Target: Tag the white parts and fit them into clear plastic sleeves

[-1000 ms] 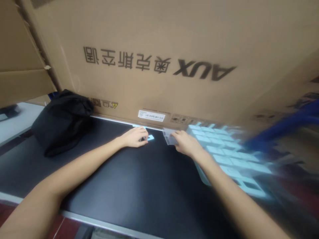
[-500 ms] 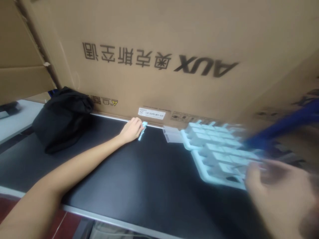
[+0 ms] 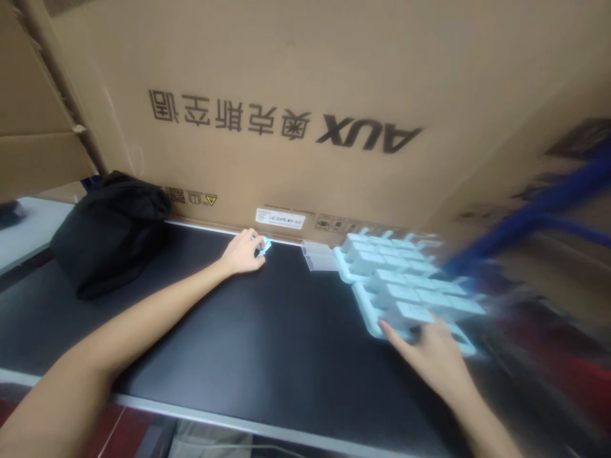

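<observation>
At the back of the black table, my left hand (image 3: 241, 251) is closed around a small light-blue plastic stick (image 3: 266, 245), which is mostly covered by the fingers. To the right stand two light-blue moulds (image 3: 367, 312) that look like ice-pop moulds, with rows of blocks and stick ends jutting out behind. My right hand (image 3: 432, 353) reaches over the nearer mould's front edge. Its thumb is spread away along the rim, while the other fingers touch or hover by a front block; their tips are partly hidden and blurred.
A clear plastic sleeve (image 3: 319, 256) lies left of the moulds. A large cardboard box (image 3: 286, 172) rises behind the black tabletop (image 3: 267, 356). A black cloth bag (image 3: 109, 235) sits at the left, and a blue metal bar (image 3: 520, 226) slants past the right.
My right hand has moved left and inward from the right side onto the nearer mould's front. The stick in my left hand has turned, so less of it shows. The view has shifted slightly.
</observation>
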Tool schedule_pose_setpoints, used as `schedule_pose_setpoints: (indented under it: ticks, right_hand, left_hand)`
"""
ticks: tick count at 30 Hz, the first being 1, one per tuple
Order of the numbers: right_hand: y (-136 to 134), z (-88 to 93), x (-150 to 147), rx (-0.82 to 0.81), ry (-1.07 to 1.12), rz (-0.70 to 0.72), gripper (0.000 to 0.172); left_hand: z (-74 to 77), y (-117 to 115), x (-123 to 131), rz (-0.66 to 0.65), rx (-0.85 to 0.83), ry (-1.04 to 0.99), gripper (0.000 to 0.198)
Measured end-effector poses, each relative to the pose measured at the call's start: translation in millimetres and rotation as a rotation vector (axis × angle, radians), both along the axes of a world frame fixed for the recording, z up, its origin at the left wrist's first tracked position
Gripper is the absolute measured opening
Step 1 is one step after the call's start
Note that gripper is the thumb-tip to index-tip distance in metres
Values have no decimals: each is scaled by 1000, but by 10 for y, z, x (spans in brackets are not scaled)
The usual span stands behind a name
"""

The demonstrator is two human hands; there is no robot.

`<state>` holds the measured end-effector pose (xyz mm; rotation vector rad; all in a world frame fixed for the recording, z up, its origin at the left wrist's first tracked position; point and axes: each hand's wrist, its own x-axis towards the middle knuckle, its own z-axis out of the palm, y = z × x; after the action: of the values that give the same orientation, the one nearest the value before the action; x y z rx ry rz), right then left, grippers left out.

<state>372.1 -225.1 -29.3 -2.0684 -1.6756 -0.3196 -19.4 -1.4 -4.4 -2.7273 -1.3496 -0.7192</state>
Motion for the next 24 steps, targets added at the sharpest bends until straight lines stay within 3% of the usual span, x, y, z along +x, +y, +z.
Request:
schedule_pose_setpoints:
  ticks: [7,24]
  right_hand:
    - [15,30,-129,-120,94,-187,45]
    - [-3,59,-203,-145,-62,-173,52]
  left_hand:
    - [-46,36,-5,19,-21,-15,18]
    - [-125,100,-43,17,37,-30,19]
